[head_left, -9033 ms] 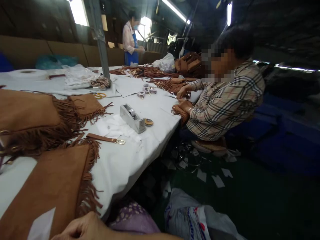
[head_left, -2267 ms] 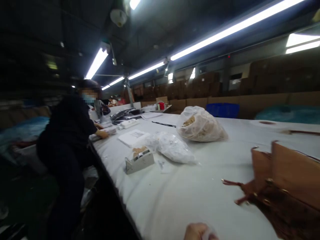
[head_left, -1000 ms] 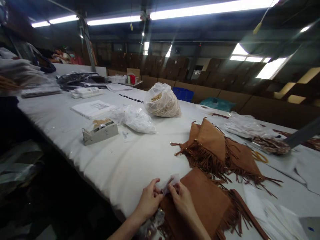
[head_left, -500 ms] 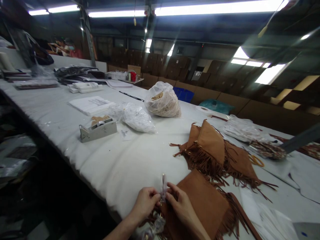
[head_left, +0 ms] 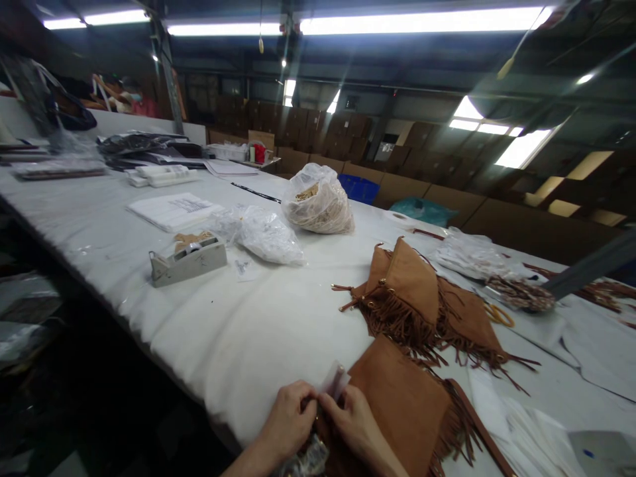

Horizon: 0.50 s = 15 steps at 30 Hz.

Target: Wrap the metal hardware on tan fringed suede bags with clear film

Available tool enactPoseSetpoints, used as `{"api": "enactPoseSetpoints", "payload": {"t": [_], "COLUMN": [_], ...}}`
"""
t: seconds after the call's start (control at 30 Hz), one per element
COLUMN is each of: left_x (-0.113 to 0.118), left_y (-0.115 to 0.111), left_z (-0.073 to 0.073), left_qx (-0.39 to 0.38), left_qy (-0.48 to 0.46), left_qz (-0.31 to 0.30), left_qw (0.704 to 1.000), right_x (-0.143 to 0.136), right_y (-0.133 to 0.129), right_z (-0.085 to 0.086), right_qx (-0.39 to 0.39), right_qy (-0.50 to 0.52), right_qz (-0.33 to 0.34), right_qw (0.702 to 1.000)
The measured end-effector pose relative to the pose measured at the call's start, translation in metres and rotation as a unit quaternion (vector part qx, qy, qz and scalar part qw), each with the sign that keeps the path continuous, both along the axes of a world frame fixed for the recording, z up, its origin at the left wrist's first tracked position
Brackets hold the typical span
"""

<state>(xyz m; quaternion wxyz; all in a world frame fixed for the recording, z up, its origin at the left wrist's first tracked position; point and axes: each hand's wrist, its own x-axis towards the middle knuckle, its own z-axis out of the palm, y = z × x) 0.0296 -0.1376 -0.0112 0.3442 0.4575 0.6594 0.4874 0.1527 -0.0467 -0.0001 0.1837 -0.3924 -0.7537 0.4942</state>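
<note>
At the near edge of the table, my left hand (head_left: 291,414) and my right hand (head_left: 354,421) meet fingertip to fingertip. A small clear plastic sleeve (head_left: 335,380) sticks up from the fingers of my right hand, which pinch it. My left hand is closed in a pinch; what lies between its fingers is hidden. Under and beside my right hand lies a brown fringed suede bag (head_left: 405,394) with a strap. Below my hands, crumpled clear plastic (head_left: 314,457) wraps something with metal glints, too blurred to tell.
More brown fringed bags (head_left: 412,285) are piled ahead to the right, beside yellow-handled scissors (head_left: 498,315). A tape dispenser (head_left: 189,262) and plastic bags (head_left: 265,233) stand farther left. A filled clear sack (head_left: 318,199) sits mid-table. The table edge drops off at left.
The clear plastic sleeve has tilted from upright toward the right. My hands have closed in tighter, and my right fingers have curled down around it. The whole view has shifted slightly.
</note>
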Motion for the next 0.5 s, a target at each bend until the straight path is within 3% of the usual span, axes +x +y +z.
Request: {"api": "enactPoseSetpoints", "payload": {"t": [0.13,0.3,0.5], "left_x": [0.004,0.004,0.006], "left_y": [0.003,0.016,0.04], "left_z": [0.003,-0.004,-0.006], "left_qx": [0.009,-0.008,-0.019], "left_qy": [-0.155,-0.238,-0.188], "left_qz": [0.011,-0.012,0.004], "left_qw": [0.988,0.971,0.982], "right_x": [0.004,0.008,0.011], "right_y": [-0.001,-0.002,0.012], "right_z": [0.001,0.003,0.003], "right_qx": [-0.035,-0.042,-0.049], "right_qy": [0.043,0.04,0.076], "right_qz": [0.005,-0.03,-0.064], "right_qw": [0.998,0.998,0.994]}}
